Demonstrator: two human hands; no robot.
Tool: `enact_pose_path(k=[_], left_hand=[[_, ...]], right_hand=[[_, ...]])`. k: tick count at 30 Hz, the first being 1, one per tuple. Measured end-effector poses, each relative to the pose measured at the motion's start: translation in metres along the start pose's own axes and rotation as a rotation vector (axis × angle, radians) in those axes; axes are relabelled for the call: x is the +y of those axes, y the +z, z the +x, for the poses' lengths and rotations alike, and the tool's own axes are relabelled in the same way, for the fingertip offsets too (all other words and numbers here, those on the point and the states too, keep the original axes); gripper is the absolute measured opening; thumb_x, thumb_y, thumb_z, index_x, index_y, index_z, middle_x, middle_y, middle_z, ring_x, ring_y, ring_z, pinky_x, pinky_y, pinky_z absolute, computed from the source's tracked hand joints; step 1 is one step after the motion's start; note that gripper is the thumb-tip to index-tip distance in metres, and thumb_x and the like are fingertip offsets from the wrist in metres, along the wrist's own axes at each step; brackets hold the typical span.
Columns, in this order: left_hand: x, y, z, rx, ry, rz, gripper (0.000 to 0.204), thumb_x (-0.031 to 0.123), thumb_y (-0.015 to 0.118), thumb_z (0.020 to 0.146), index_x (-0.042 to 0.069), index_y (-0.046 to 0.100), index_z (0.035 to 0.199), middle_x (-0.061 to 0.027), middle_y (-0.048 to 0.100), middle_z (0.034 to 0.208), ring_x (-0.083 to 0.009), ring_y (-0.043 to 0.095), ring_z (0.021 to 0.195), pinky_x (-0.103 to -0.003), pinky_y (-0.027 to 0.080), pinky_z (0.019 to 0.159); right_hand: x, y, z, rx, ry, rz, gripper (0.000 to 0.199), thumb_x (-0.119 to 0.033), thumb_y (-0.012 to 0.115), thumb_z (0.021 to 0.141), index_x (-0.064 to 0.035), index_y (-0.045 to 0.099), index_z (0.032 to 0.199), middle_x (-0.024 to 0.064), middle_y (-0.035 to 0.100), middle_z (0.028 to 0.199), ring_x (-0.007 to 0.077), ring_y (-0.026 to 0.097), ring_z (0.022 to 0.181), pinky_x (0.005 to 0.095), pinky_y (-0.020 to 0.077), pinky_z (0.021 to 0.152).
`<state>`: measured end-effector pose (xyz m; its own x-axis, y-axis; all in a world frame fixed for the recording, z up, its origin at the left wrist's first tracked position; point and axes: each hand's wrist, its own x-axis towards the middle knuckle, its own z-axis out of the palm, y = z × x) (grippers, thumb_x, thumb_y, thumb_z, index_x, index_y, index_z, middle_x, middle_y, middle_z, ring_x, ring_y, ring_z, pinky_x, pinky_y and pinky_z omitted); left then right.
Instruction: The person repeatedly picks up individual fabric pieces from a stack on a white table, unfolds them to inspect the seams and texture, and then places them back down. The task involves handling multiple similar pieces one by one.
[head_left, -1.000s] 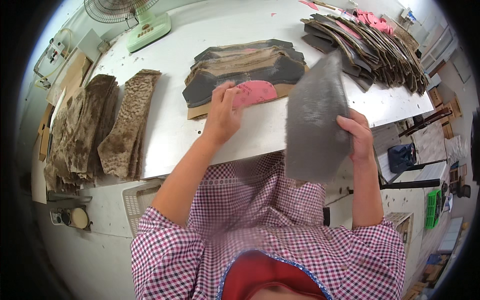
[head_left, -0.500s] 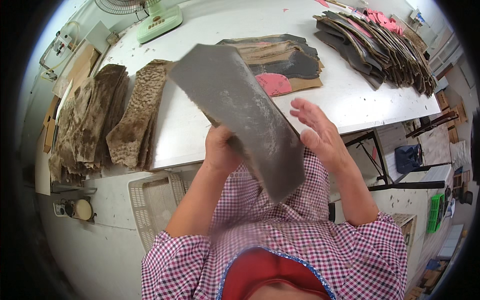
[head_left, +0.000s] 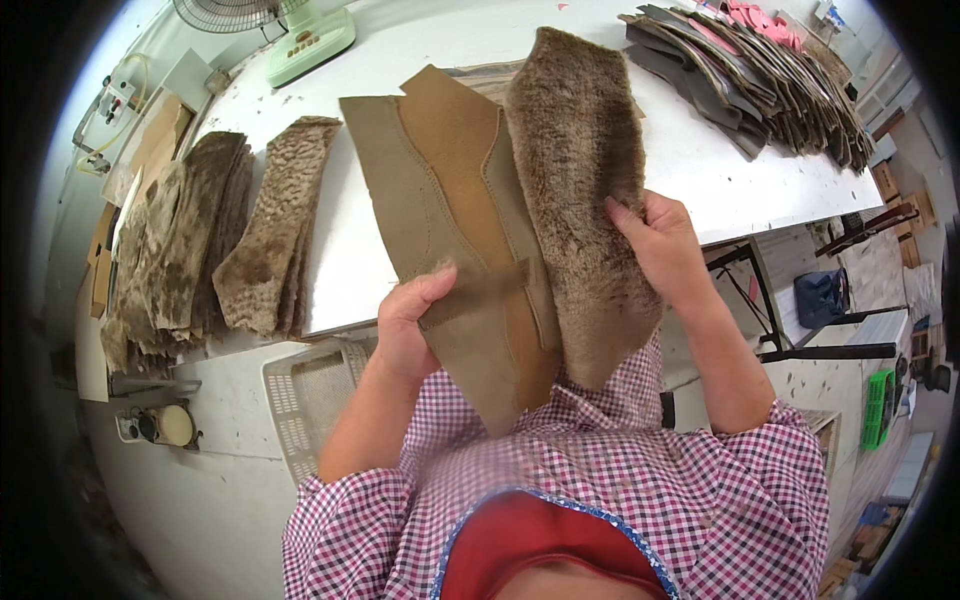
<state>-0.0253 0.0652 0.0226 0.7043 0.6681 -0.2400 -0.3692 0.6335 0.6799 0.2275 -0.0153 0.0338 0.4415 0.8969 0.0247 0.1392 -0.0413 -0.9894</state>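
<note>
Above my lap, over the table's near edge, two long cut pieces are held up side by side. My left hand (head_left: 410,315) grips the left one, a brown stitched panel (head_left: 385,170) with a tan middle strip, its thumb lying on the front. In my right hand (head_left: 668,245) is a curly brown fur piece (head_left: 570,140), pile side toward me, pinched at its right edge with the thumb on the fur. The lower parts of the two pieces lie close together, and whether they touch is hard to tell. Fingers behind the pieces are hidden.
Brown fur pieces (head_left: 185,240) and a smaller fur stack (head_left: 275,225) lie on the white table (head_left: 420,60) at left. A fan base (head_left: 312,48) stands behind. Dark grey pieces (head_left: 745,85) are piled far right. A plastic crate (head_left: 310,400) sits below the table at left.
The dark grey piece held in front has been turned, and its fur side now shows in my right hand. My right hand went from open to gripping. The brown stitched panel has come into view.
</note>
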Motion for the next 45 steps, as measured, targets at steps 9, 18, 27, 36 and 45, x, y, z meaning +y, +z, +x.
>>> enact_pose_path(k=[9,18,27,36,45], left_hand=[[-0.034,0.019,-0.007,-0.093,0.016,-0.246,0.062,0.018,0.054,0.078,-0.009,0.042,0.132,-0.0211,0.054,0.128,-0.0342,0.055,0.115,-0.044,0.044,0.101],[-0.023,0.024,-0.013,-0.048,0.044,-0.079,0.064,0.018,0.054,0.078,-0.007,0.039,0.135,-0.0211,0.051,0.132,-0.0347,0.052,0.120,-0.044,0.041,0.104],[-0.034,0.030,-0.013,-0.081,0.147,0.074,0.069,0.022,0.050,0.076,-0.006,0.035,0.138,-0.0204,0.046,0.137,-0.0333,0.047,0.125,-0.043,0.036,0.108],[-0.031,0.026,-0.019,0.003,0.060,0.180,0.068,0.019,0.052,0.075,-0.006,0.038,0.137,-0.0198,0.048,0.136,-0.0325,0.050,0.123,-0.042,0.036,0.108],[-0.040,0.026,-0.019,-0.113,0.122,0.146,0.053,0.016,0.051,0.083,-0.005,0.048,0.132,-0.0159,0.052,0.133,-0.0276,0.049,0.123,-0.039,0.037,0.106]], right_hand=[[0.032,0.053,-0.006,-0.218,0.017,0.047,0.023,-0.013,0.057,0.093,0.0056,0.064,0.106,0.0105,0.069,0.088,0.0103,0.058,0.083,0.0290,0.0504,0.075],[0.008,0.023,0.003,0.160,-0.486,-0.414,0.020,-0.014,0.064,0.088,0.0021,0.063,0.100,0.0136,0.064,0.086,0.0259,0.063,0.075,0.0354,0.0513,0.068],[-0.035,0.030,-0.046,-0.012,-0.414,-0.312,0.017,-0.001,0.068,0.083,0.0033,0.065,0.098,0.0108,0.066,0.088,0.0160,0.064,0.079,0.0253,0.0519,0.071],[-0.050,0.026,-0.048,-0.151,-0.157,-0.142,0.022,-0.009,0.068,0.083,0.0060,0.067,0.100,0.0149,0.070,0.089,0.0181,0.069,0.080,0.0279,0.0539,0.071],[-0.046,0.037,-0.063,0.003,-0.253,-0.112,0.012,-0.002,0.065,0.084,0.0052,0.064,0.094,0.0110,0.066,0.079,0.0132,0.062,0.066,0.0247,0.0485,0.059]])
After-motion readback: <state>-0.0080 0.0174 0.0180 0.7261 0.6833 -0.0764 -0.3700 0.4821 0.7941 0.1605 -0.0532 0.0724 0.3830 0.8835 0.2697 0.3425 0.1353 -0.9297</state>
